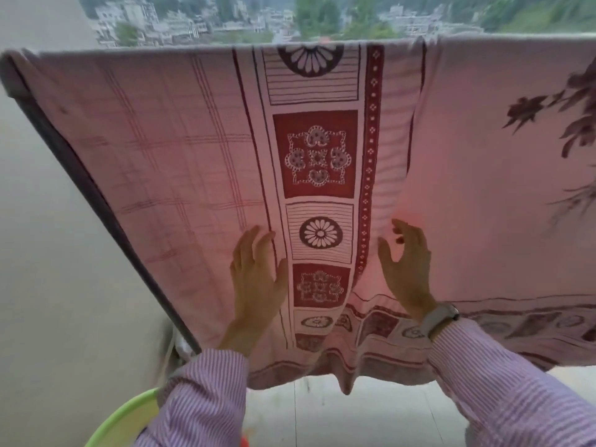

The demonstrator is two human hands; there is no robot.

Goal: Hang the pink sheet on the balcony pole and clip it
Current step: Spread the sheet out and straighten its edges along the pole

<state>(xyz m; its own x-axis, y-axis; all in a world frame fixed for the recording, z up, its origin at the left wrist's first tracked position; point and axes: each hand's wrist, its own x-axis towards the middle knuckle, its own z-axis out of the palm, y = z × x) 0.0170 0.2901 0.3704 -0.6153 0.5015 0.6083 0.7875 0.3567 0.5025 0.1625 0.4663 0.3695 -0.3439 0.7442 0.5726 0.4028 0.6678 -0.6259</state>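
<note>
The pink sheet [180,150] hangs in front of me, folded over the balcony pole [516,36] along its top edge, so the pole itself is mostly covered and I see only a short grey piece at the far right. The cloth falls down toward me and its lower hem ends just above the tiled floor [354,414]. A dark red patterned band with flower circles and squares runs down the middle of the sheet; on the right part there are dark leaf prints.

My left hand [258,279] lies flat on the sheet, fingers stretched and together, just left of the patterned band. Its grip is open and holds nothing. My right hand [408,262] is on the other side of the band, also open with the fingers spread; if it touches the cloth or is just before it, I cannot tell. A white watch [438,319] is on my right wrist, and both sleeves are striped.

At the near left corner is the rim of a green basin [119,421]. A dark frame bar [74,169] runs along the left edge of the sheet.
</note>
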